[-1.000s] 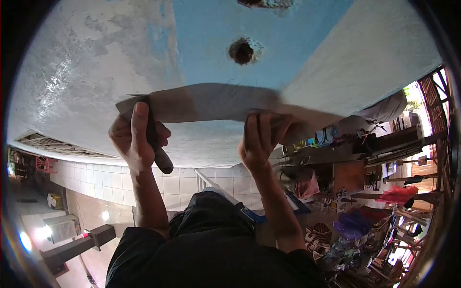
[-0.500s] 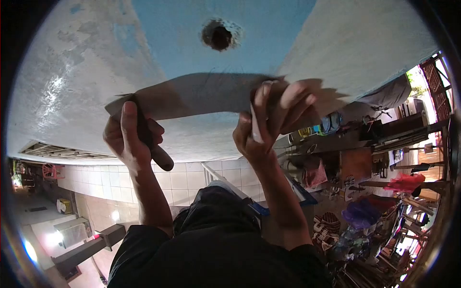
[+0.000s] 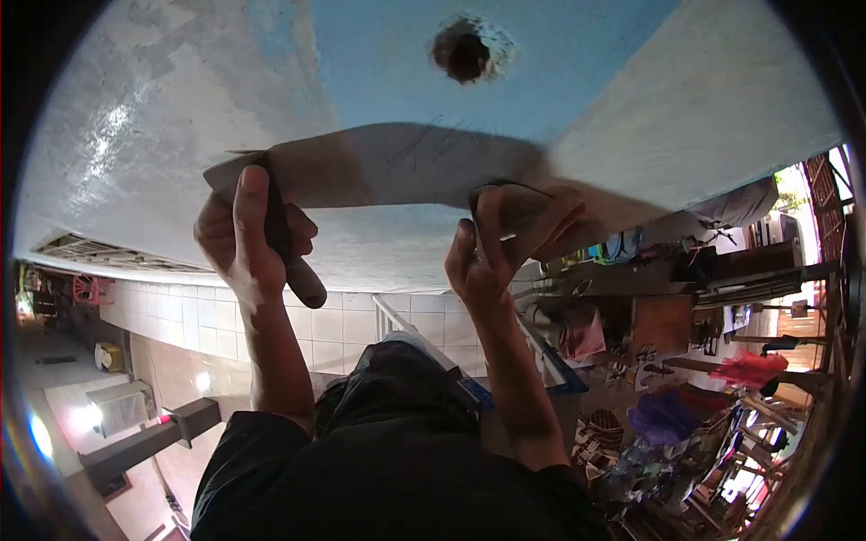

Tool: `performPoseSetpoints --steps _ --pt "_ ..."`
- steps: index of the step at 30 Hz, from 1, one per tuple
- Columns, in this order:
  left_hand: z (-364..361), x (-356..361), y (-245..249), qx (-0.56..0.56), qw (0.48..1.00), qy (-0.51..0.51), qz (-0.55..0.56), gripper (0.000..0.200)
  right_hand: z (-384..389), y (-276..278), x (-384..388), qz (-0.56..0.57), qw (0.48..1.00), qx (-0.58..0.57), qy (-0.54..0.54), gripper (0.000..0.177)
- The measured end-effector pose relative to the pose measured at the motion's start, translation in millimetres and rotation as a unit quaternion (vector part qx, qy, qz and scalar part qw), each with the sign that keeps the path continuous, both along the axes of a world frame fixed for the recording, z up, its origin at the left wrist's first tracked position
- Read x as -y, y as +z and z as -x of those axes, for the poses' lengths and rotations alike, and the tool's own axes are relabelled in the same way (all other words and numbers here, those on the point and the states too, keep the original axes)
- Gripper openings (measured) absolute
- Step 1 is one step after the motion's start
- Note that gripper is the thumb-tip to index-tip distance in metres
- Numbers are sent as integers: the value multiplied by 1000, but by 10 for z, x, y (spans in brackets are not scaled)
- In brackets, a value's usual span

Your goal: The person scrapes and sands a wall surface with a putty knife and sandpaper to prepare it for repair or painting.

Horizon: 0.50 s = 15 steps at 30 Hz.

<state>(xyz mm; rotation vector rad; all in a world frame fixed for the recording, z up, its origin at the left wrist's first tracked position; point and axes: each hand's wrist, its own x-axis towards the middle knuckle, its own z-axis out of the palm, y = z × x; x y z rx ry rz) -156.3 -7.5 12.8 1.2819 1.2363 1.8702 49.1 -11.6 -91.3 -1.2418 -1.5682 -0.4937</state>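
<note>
My left hand [image 3: 248, 239] is closed around the dark handle of a flat scraper [image 3: 307, 284], its thumb on the tool and the blade against the painted wall [image 3: 379, 54]. My right hand [image 3: 501, 234] has bent fingers around a thin, dark-edged piece that I cannot make out, close to the wall. A wide grey curved band [image 3: 406, 167] spans the space between both hands; whether it is a sheet or partly shadow is unclear. Above it, a rough round hole [image 3: 465, 56] sits in the blue paint.
White floor tiles [image 3: 329, 329] and white ladder rails [image 3: 388, 316] lie below the hands. A slatted vent [image 3: 108, 251] is at the left. Cluttered shelves, a purple bag [image 3: 663, 417] and a red cloth [image 3: 749, 368] are at the right.
The hole and blue paint have shifted right and up in view. Both hands have moved left relative to the hole, along with the grey band. The right fingers sit slightly lower against the wall.
</note>
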Motion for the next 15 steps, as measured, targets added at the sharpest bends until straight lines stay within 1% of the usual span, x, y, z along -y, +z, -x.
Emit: performPoseSetpoints --steps 1,3,4,6,8,9,11,13,15 --pt "0 4 -8 -1 1000 -11 -1 37 2 46 -20 -10 1000 1 -8 40" --pt "-43 0 -6 14 1000 17 4 37 -2 132 -48 4 1000 -30 8 35" --pt "-60 -7 -4 21 999 30 7 37 -6 150 -59 29 997 -60 35 33" --pt "-51 4 -20 13 1000 21 11 37 -13 109 2 37 997 -59 30 31" --pt "-22 -1 -8 8 1000 16 7 37 -12 16 6 -16 1000 7 -23 30" --pt "-9 2 -8 4 1000 12 7 37 0 -33 13 -18 1000 -3 -15 35" --pt "-8 7 -3 5 1000 16 7 37 68 -22 -76 15 994 -93 54 35" --pt "-40 7 1 10 1000 16 16 37 84 11 -36 37 987 -137 69 34" --pt "-81 7 3 16 999 35 21 38 73 111 -36 29 990 -122 60 33"
